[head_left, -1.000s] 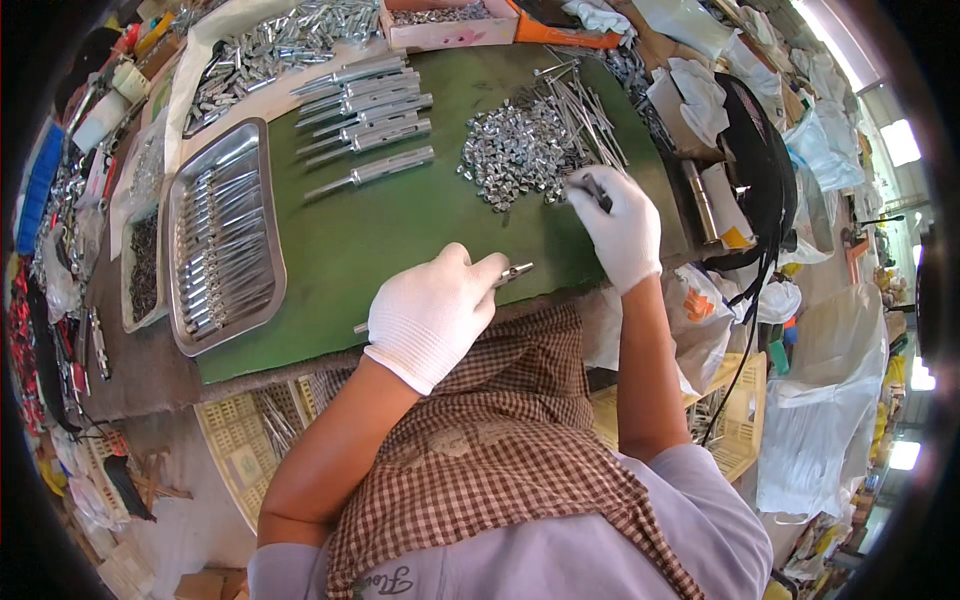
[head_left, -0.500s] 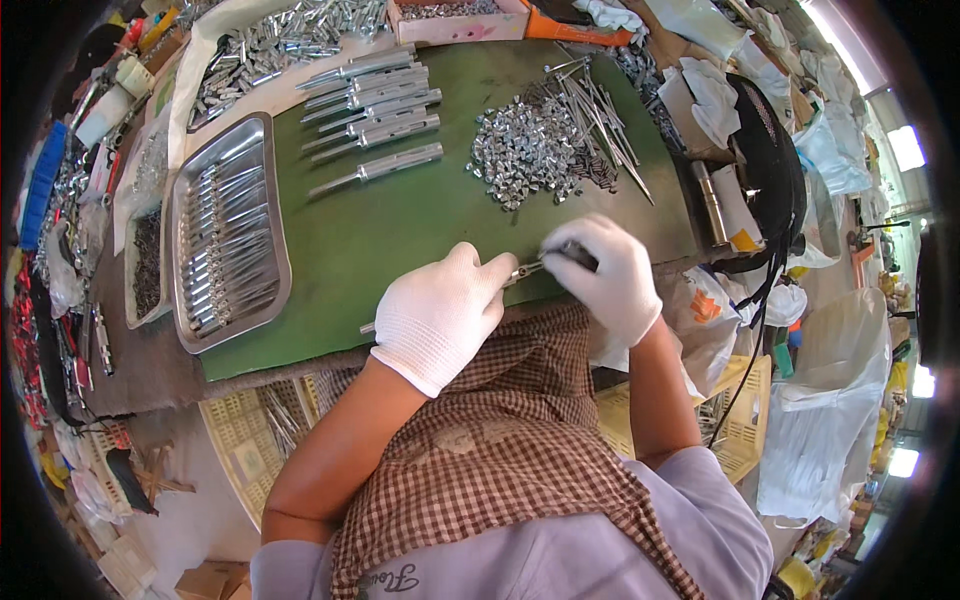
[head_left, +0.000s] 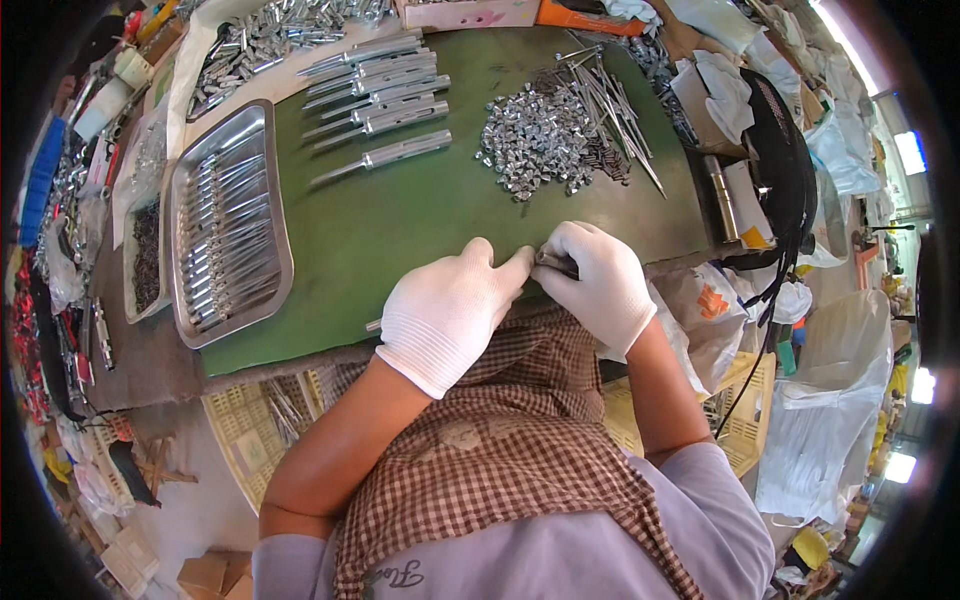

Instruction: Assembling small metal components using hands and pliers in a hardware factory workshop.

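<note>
My left hand [head_left: 445, 310], in a white knit glove, is closed around a slim metal rod [head_left: 373, 326] that pokes out below its wrist side; the glove hides most of it. My right hand [head_left: 597, 285], gloved the same way, pinches a small dark metal piece [head_left: 558, 264] against the rod's far end, by the left fingertips. How the two parts meet is hidden. Beyond my hands, several finished-looking metal shafts with pointed ends [head_left: 405, 148] lie in a row on the green work mat [head_left: 400, 225]. A heap of small shiny metal nuts or collars [head_left: 530, 145] lies to the right.
A steel tray [head_left: 284, 255] of slim metal parts stands at left, beside a narrow bin of small dark parts [head_left: 147, 260]. Long thin rods [head_left: 625, 115] and dark screws [head_left: 608, 162] border the heap. A metal cylinder [head_left: 720, 200] stands at the right edge. Yellow crates [head_left: 240, 440] sit below.
My right hand has come in to the left and down, bringing the dark piece up to my left fingertips. The stretch of rod seen between the hands is now covered.
</note>
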The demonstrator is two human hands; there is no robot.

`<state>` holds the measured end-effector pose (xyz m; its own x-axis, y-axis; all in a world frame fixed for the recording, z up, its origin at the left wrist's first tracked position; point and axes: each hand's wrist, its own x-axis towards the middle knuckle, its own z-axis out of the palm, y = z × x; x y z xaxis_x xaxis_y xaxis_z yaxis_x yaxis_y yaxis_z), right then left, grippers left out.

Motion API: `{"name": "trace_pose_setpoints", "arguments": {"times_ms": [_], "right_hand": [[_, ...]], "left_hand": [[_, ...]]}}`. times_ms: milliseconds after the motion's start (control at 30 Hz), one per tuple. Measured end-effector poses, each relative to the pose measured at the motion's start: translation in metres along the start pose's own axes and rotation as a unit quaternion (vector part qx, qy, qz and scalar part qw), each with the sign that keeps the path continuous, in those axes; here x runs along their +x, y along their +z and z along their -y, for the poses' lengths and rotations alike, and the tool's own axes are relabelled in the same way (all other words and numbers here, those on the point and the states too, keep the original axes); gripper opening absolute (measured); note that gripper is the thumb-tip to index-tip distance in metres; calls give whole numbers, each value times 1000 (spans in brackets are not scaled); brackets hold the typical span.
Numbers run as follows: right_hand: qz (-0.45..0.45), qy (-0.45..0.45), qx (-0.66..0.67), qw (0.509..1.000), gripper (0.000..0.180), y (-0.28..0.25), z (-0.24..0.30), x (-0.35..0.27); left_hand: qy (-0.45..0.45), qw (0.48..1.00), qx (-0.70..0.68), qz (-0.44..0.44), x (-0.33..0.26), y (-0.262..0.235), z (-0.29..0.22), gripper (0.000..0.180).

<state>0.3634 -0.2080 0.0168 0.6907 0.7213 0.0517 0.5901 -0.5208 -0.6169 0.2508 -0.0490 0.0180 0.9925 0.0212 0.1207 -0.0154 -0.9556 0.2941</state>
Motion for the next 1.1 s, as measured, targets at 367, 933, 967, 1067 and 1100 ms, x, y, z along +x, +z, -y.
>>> {"name": "trace_pose_setpoints", "arguments": {"times_ms": [367, 933, 967, 1067, 1100], "right_hand": [[-35, 29, 710, 703, 33, 13, 3, 21], [-93, -36, 780, 618, 56, 36, -6, 29], [-52, -70, 816, 571, 40, 36, -9, 31], [-102, 19, 770, 630, 20, 28, -13, 23], [-110, 43, 744, 657, 11, 25, -21, 17]], "left_hand": [[21, 999, 31, 16, 3, -2, 2, 24], [43, 997, 59, -14, 21, 4, -3, 16], [24, 999, 43, 1, 14, 0, 0, 16], [-80, 995, 55, 25, -40, -29, 4, 17], [-131, 990, 56, 9, -71, -36, 8, 17]]}}
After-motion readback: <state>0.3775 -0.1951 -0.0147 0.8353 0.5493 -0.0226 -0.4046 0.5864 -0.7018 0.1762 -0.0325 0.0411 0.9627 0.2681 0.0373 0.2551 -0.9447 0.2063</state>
